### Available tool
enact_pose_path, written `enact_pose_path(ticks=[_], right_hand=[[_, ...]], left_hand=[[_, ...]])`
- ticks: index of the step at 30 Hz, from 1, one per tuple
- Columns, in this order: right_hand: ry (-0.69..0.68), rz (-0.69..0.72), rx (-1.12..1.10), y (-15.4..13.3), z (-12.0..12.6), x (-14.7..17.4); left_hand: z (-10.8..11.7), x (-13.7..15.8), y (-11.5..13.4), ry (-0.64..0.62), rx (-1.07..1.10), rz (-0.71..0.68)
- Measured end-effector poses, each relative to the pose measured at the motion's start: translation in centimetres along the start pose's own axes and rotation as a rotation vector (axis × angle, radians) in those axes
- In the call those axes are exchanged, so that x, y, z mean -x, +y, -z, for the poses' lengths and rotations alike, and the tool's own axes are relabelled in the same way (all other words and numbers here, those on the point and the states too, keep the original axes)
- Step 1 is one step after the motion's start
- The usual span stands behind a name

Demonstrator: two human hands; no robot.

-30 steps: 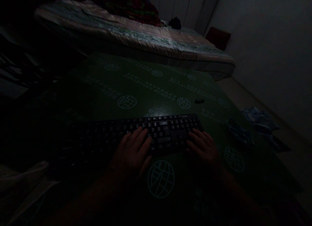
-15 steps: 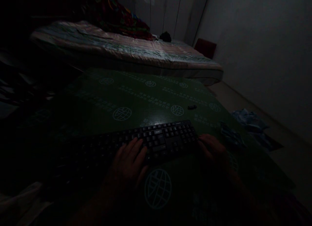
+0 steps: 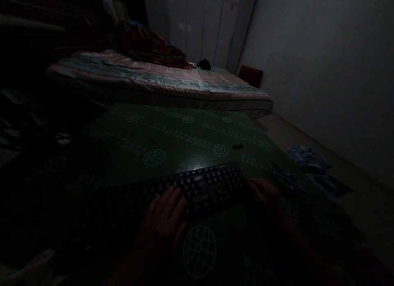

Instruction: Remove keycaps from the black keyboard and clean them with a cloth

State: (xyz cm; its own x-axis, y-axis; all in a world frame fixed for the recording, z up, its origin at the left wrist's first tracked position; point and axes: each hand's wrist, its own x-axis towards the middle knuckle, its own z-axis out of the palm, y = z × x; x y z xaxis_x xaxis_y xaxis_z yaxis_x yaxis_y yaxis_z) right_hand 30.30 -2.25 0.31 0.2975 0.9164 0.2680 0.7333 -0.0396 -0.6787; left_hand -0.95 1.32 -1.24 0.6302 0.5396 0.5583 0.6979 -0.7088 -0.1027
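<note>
A black keyboard (image 3: 212,185) lies at a slant across the green table, its left part sunk in shadow. My left hand (image 3: 164,214) rests on the keys near its middle, palm down and fingers stretched out. At the keyboard's right end is my right hand (image 3: 263,191), with its fingers closed against the edge; the dim light hides part of the grip. Just to the right of that hand lies a dark, crumpled cloth (image 3: 286,179). Beyond the keyboard sits a small black object (image 3: 238,146), too dark to name.
The green table (image 3: 172,134) bears printed white globes and lettering. Behind it stands a bed (image 3: 184,84) with a red patterned blanket (image 3: 150,47). Bluish cloth (image 3: 308,157) lies at the right, near the wall (image 3: 323,51). The room is very dark.
The view has tilted up a little, so the table and bed appear lower. Both hands keep about the same places at the keyboard.
</note>
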Motion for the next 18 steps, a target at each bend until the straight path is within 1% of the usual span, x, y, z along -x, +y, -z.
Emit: enact_pose_path(ticks=[2,5,7,9,12,15,18], right_hand=[[-0.015,0.011,0.015,0.0,0.2,-0.5],[-0.025,0.092,0.086,0.5,0.4,-2.0],[-0.034,0.159,0.167,1.1,0.5,-3.6],[-0.043,0.218,0.282,1.7,0.5,-5.7],[-0.076,0.246,0.507,2.4,0.1,-9.5],[-0.104,0.261,0.555,2.7,-0.6,-13.3],[-0.125,0.317,0.571,2.8,-1.4,-16.4]], left_hand=[[-0.3,0.1,-0.1,0.014,-0.007,-0.006],[-0.8,0.5,-0.3,0.064,-0.005,0.073],[-1.0,0.7,-0.4,0.059,-0.014,0.014],[-1.1,0.9,-0.6,0.033,-0.020,-0.006],[-1.3,1.1,-0.4,0.019,0.003,0.044],[-1.8,1.3,0.0,0.079,0.037,0.092],[-1.9,1.2,0.1,0.132,0.057,0.116]])
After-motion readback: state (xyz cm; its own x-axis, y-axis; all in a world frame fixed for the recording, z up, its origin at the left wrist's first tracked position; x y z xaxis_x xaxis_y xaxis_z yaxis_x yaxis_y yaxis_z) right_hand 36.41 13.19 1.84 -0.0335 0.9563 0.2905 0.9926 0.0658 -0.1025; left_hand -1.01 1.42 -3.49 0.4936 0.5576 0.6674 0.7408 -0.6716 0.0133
